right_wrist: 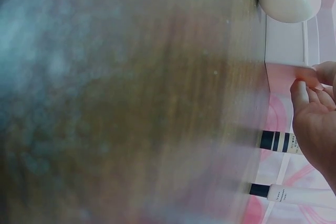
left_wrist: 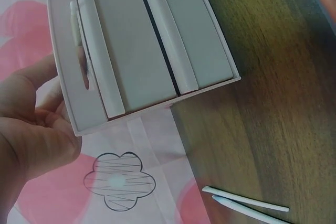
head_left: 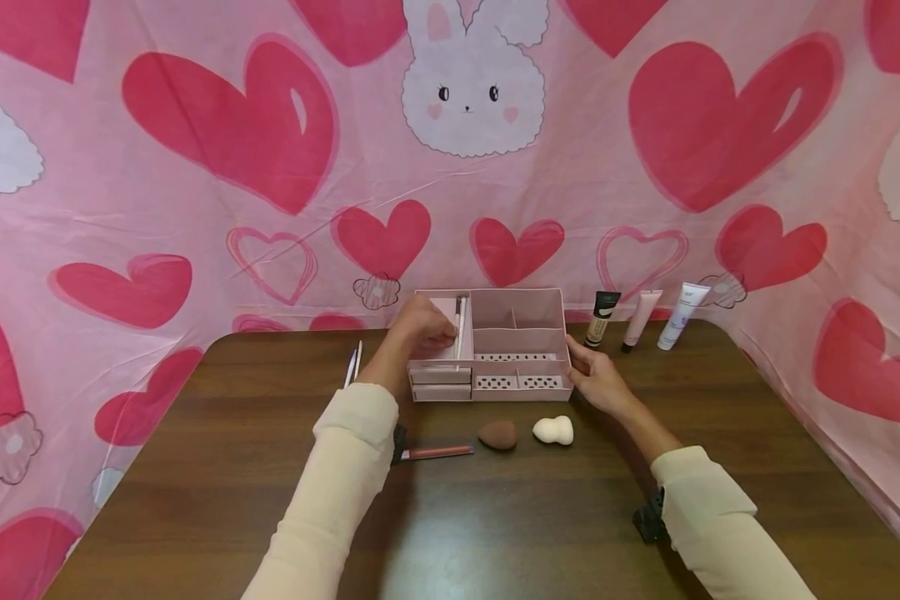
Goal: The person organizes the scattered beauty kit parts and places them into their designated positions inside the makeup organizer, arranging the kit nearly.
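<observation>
Sleeves of cream knit fill the near edge of the head view, and past them both of my hands meet the pink organizer box [head_left: 521, 350] at the far side of the brown table [head_left: 217, 492].

On the left, two thin white pencils [head_left: 354, 364] lie on the wood just beside my left wrist. My left hand [head_left: 422, 325] hangs over the box's left compartment, fingers bent at a slim white brush [head_left: 459, 327] lying lengthwise in it. I cannot tell whether they pinch it or only touch it. To do this well, I judge the brush should lie flat along the compartment, clear of the divider.

Nearer me sit a pink lip pencil [head_left: 437, 452], a brown sponge [head_left: 497, 434] and a white sponge [head_left: 553, 430].

On the right, my right hand [head_left: 598, 379] rests its straight, relaxed fingers [right_wrist: 310, 77] against the box's right wall, steadying it and gripping nothing. I should press lightly so the box stays put.

Three tubes [head_left: 640, 319] stand beyond it, by the cloth.
</observation>
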Tool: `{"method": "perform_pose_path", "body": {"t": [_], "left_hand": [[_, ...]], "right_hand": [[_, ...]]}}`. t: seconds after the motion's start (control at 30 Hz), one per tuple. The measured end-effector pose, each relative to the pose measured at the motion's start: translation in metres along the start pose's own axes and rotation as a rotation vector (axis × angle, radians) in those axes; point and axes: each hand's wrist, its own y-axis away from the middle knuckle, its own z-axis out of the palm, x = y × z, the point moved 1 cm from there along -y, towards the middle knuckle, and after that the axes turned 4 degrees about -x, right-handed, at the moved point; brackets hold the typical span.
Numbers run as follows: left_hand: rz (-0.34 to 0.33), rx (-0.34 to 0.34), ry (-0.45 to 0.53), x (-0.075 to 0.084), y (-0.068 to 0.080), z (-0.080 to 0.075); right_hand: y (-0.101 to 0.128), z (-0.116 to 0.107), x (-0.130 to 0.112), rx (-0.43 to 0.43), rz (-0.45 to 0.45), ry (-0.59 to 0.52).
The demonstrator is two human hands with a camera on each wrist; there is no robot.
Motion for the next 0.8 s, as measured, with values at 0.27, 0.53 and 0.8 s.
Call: {"method": "perform_pose_path", "body": {"t": [0.27, 0.53, 0.8], "left_hand": [[-0.004, -0.057, 0.06, -0.002, 0.004, -0.004], [0.078, -0.031, -0.005, -0.004, 0.013, -0.009], [0.146, -0.022, -0.032, -0.009, 0.02, -0.014]], "right_hand": [[-0.001, 0.0, 0.001, 0.001, 0.003, 0.018], [0.001, -0.001, 0.002, 0.002, 0.009, 0.021], [0.0, 0.0, 0.002, 0.004, 0.003, 0.028]]}}
